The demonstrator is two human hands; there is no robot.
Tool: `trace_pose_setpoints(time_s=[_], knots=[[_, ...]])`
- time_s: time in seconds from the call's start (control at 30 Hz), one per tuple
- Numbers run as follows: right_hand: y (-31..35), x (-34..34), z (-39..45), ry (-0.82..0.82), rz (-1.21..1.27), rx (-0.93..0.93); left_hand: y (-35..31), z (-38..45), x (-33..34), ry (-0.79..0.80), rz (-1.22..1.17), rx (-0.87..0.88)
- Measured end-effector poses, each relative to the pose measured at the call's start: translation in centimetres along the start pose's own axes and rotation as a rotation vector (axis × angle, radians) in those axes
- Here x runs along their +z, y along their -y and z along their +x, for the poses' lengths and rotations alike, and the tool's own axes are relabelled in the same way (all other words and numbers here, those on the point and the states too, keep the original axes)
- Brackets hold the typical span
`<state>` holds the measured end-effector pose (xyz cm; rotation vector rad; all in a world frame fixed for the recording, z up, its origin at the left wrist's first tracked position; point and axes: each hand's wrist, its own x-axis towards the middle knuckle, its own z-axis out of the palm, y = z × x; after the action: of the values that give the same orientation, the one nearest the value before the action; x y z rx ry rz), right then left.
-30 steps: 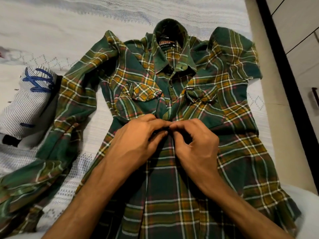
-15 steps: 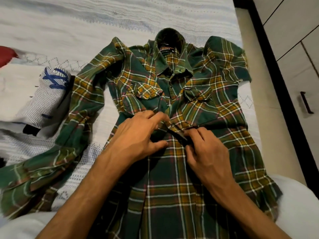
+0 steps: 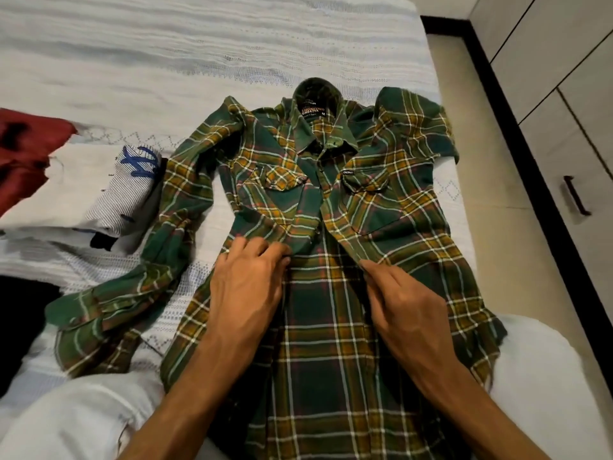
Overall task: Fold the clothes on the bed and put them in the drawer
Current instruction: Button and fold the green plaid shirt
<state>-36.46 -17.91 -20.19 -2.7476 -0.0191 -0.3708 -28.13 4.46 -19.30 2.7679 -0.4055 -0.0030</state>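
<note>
Shirt: a green, yellow and white checked shirt (image 3: 335,313) lies face up on the bed, collar away from the person, hem toward them; the front is parted in the middle below the two chest pockets.
Left sleeve of shirt: stretched out and rumpled toward the person's left, its cuff near the white-clad knee.
Left hand: the left hand (image 3: 247,283) lies on the shirt's left front panel – fingers curled, its grip pinching the panel's edge at about waist height.
Right hand: the right hand (image 3: 404,305) lies on the right front panel, fingertips drawn together in a narrow grip on that panel's edge; the two hands are apart, with the open strip of shirt between them.
Bed: a white patterned bedspread (image 3: 199,61) covers the bed under the shirt.
Folded pile: just beside the shirt's left sleeve sits a white striped garment with blue marks (image 3: 132,194), part of a pale stack.
Red cloth: a dark red cloth (image 3: 23,154) lies at the far left edge, touching that stack.
Cupboard: along the bed's right side, past a strip of floor, stands a pale cupboard with a dark handle (image 3: 577,195) – its front closed.
</note>
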Motion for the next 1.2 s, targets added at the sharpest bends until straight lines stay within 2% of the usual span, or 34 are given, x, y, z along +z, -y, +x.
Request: trace_pose_setpoints(time_s=[0.13,0.23,0.33,0.5,0.57,0.7,0.8,0.93,1.03,1.1,1.2], knots=[[0.2,0.4,0.7,0.019,-0.015,0.009,-0.4,-0.1,0.4,0.0,0.043,0.041],[0.3,1.2,2.4,0.05,-0.039,0.05,-0.8,0.2,1.2,-0.072,-0.011,0.053],[0.6,2.5,5.0,0.042,-0.092,0.006,-1.4,2.0,2.0,-0.113,-0.069,0.088],[0.8,4.8,8.9,0.111,-0.202,-0.066,-1.6,5.5,3.2,0.115,-0.007,0.162],[0.3,5.3,9.3,0.105,-0.132,-0.027,-1.3,5.8,3.5,0.13,0.008,0.139],[-1.8,5.2,9.2,0.138,0.187,0.159,-1.2,5.9,3.6,0.021,-0.096,0.072],[-2.8,4.4,9.5,0.166,0.331,0.176,-1.0,5.9,3.5,0.036,-0.119,0.058],[-3.1,4.4,9.8,0.186,0.366,0.121,-1.0,5.9,3.7,0.047,-0.069,0.062],[-2.2,4.9,9.9,0.141,0.215,0.018,-1.1,5.9,4.1,-0.004,-0.039,0.019],[-1.5,5.4,10.0,0.101,0.118,-0.052,-1.0,5.9,4.3,-0.052,-0.12,0.021],[-0.9,5.6,9.9,0.103,0.229,-0.04,-0.5,6.0,4.4,-0.107,-0.341,-0.008]])
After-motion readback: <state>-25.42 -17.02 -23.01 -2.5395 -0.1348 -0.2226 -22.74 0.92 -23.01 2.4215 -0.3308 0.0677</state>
